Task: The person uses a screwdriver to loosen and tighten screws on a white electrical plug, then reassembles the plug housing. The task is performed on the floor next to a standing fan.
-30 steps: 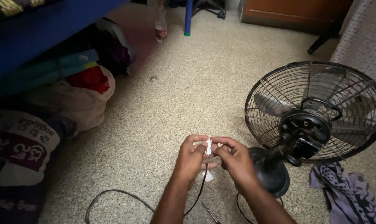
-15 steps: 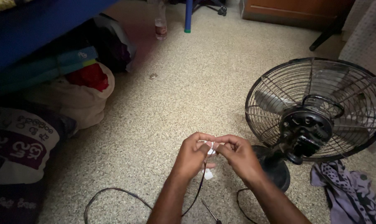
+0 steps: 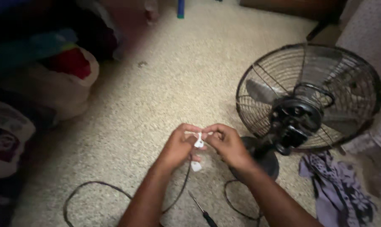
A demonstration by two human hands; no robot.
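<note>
- Left hand (image 3: 178,146) and right hand (image 3: 226,143) both pinch a small white plug piece (image 3: 199,141) above the floor; black cord (image 3: 114,193) hangs below.
- Probably mid-assembly: screwdriver (image 3: 203,212) lies unused, second white piece (image 3: 196,166) loose beside fan (image 3: 308,105).

Two hands meeting over a speckled floor (image 3: 165,84), left hand (image 3: 178,147) and right hand (image 3: 229,145), fingertips pinching a small white plug (image 3: 199,142) between them. A black cord (image 3: 93,187) trailing from the plug, looping across the floor beneath the left forearm. A screwdriver (image 3: 201,210) lying on the floor between the forearms. Just right of the hands, a black fan (image 3: 308,101) with a round wire cage, standing on its base. A patterned purple cloth (image 3: 337,193) crumpled beside that base. Far left, a stuffed pale bag (image 3: 51,88) with something red on top.
</note>
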